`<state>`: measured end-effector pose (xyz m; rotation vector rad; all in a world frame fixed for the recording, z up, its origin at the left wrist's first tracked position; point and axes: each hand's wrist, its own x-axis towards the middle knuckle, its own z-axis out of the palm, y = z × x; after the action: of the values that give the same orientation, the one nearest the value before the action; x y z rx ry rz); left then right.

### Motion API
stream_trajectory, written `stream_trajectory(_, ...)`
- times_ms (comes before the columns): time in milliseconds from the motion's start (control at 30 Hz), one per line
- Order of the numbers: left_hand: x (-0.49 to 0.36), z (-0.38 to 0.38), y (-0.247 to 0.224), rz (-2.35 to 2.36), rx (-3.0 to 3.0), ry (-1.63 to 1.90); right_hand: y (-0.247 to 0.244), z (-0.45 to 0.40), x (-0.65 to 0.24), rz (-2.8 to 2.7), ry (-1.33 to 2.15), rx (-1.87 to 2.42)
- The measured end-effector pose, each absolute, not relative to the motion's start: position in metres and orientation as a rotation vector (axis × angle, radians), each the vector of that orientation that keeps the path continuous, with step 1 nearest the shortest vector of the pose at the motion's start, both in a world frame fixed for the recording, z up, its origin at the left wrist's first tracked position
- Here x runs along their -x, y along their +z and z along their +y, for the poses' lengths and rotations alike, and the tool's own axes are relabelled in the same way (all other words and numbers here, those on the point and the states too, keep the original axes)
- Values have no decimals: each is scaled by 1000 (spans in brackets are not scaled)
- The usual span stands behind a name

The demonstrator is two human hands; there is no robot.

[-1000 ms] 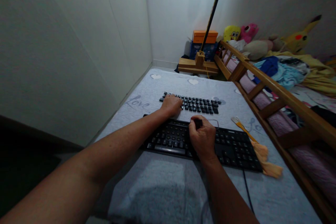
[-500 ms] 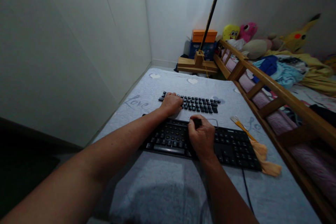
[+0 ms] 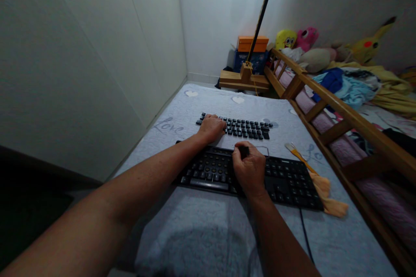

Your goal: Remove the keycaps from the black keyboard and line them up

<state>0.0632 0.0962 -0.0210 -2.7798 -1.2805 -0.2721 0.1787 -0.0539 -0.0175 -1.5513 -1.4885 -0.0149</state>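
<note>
A black keyboard [image 3: 286,181] lies on the cloth-covered table, with part of its left half showing bare round key seats where caps are off. Behind it, loose black keycaps [image 3: 243,127] are laid out in rows. My left hand [image 3: 212,129] rests over the left part of those rows; its fingertips are hidden behind the hand. My right hand [image 3: 249,163] is above the keyboard's middle, fingers curled round a tool with a dark handle [image 3: 243,151] and a thin wire loop [image 3: 264,148] that sticks out to the right.
Right of the keyboard lie a brush [image 3: 297,153] and an orange cloth [image 3: 328,197]. A wooden bed rail [image 3: 341,114] runs along the right side. White cabinet doors [image 3: 97,52] stand left. A pole on a wooden base [image 3: 243,80] stands beyond the table.
</note>
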Motion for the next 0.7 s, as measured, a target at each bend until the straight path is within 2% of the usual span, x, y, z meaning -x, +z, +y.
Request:
stream_trajectory(467,-54,92,-12,-1286,2788,-325,-20,-53,-179,-1472,24,1533)
stream_trajectory(700,-10,70,9,-1406,2798,-605,-12,-55,-178,-1466,202,1477)
